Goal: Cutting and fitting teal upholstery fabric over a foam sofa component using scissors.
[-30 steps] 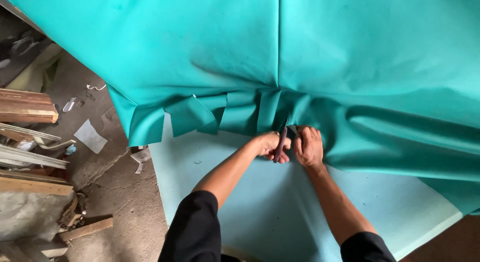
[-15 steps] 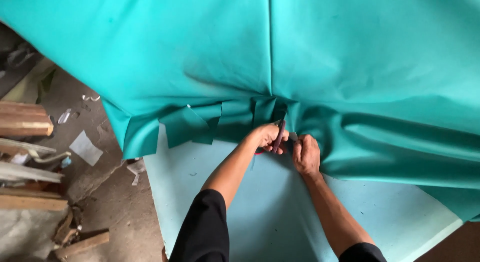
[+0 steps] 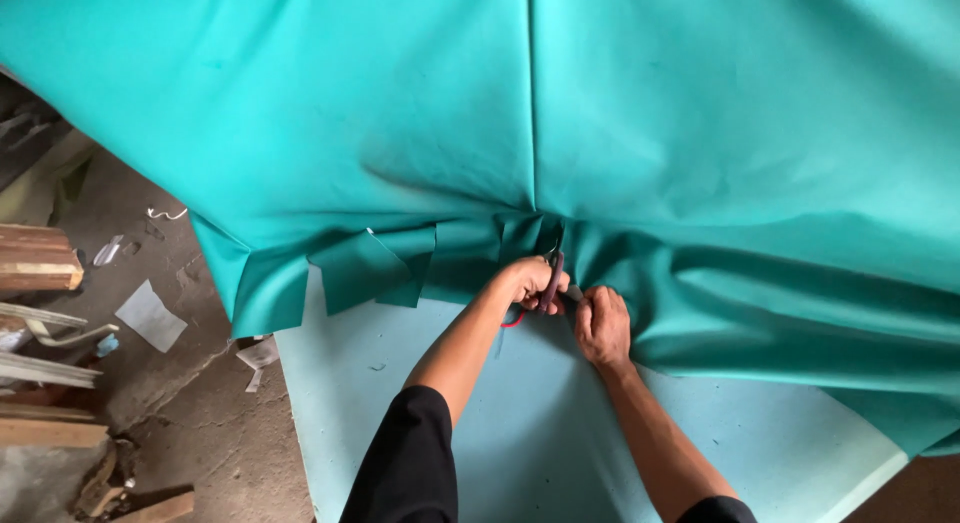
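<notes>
Teal fabric (image 3: 520, 113), scissors (image 3: 549, 278) in left hand (image 3: 532, 283)

Teal fabric (image 3: 620, 113) over pale-blue foam slab (image 3: 520, 433)

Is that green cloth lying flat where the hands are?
No. The teal fabric is bunched into folds beside the hands, with cut flaps hanging along its edge.

Plain teal fabric (image 3: 600, 113) over pale blue foam (image 3: 520, 433); black sleeves (image 3: 405, 463).
</notes>
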